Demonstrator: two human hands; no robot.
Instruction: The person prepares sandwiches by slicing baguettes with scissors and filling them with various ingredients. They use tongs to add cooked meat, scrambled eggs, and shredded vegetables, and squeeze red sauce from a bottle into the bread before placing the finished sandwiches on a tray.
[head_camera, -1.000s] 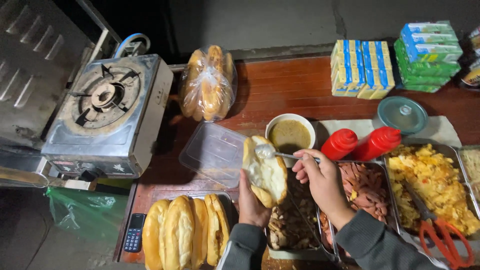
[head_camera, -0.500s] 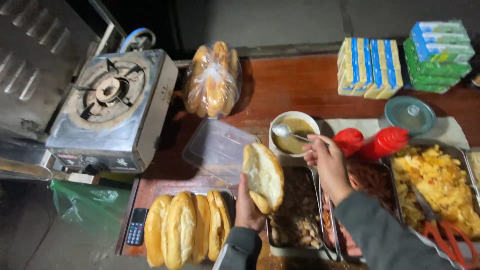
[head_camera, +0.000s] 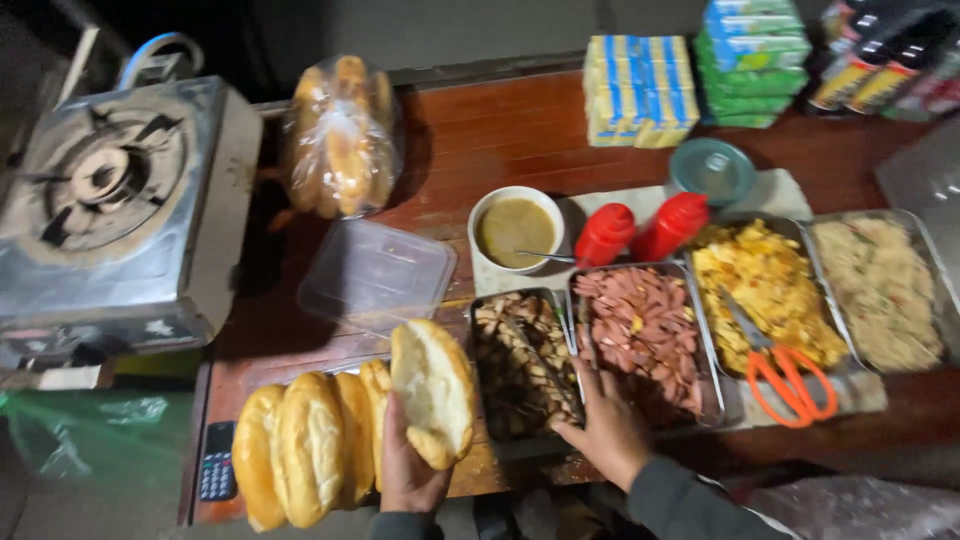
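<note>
filling step: left hand (head_camera: 410, 470) grips the split bread roll (head_camera: 432, 392) while right hand (head_camera: 605, 430), fingers loose, reaches the tongs (head_camera: 540, 360) in the dark-filling tray (head_camera: 482, 302); next calls for grasping them.

I see the bread roll (head_camera: 432, 392) held up in my left hand (head_camera: 408, 470), split open lengthwise, pale crumb facing up, golden crust along its edge. My right hand (head_camera: 606, 432) rests on the metal tray of dark chopped filling (head_camera: 520, 372), fingers at its near right corner, by the tongs (head_camera: 540, 362) lying in it.
</note>
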